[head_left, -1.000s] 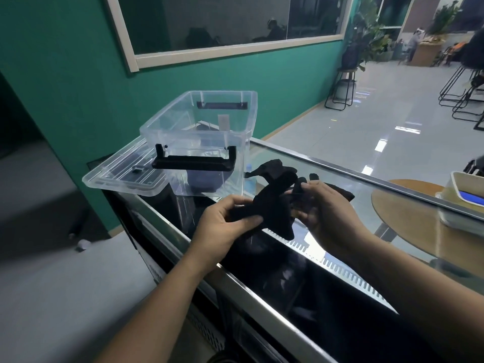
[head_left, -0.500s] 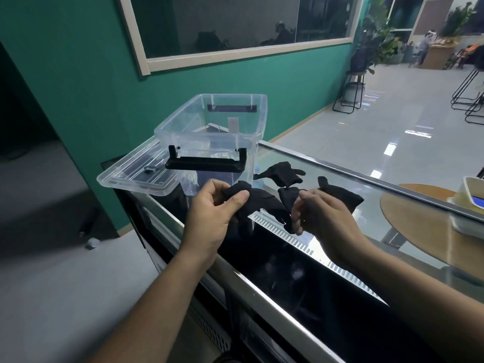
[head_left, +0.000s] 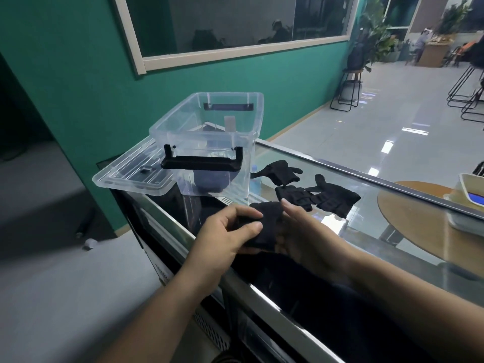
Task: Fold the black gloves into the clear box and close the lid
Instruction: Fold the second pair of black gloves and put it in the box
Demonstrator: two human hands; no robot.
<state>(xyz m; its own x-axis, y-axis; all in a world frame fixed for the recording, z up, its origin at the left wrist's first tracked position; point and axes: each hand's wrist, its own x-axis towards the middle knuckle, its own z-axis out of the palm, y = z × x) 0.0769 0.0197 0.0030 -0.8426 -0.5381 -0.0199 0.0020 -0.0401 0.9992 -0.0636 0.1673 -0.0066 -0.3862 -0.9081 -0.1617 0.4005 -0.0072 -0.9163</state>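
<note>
A clear plastic box (head_left: 246, 121) with black handles stands open on the glass counter, a dark bundle (head_left: 209, 180) visible through its front wall. Its clear lid (head_left: 125, 176) lies beside it on the left. My left hand (head_left: 222, 239) pinches a folded black glove (head_left: 264, 224) between thumb and fingers. Against the glove's right side lies my right hand (head_left: 306, 239), its fingers nearly straight. Three more black gloves lie flat on the glass behind: one (head_left: 279, 172) near the box, another (head_left: 294, 196) in the middle, and a third (head_left: 336, 199) to the right.
The glass counter (head_left: 392, 231) has a metal front edge and a drop to the floor on the left. A round wooden table (head_left: 419, 213) shows beyond the glass at right, with a white tray (head_left: 468, 195). Stools and plants stand far back.
Both hands came nearer to me and lower with one glove, which is now folded into a compact bundle. The view shifted so the box sits further left and higher.
</note>
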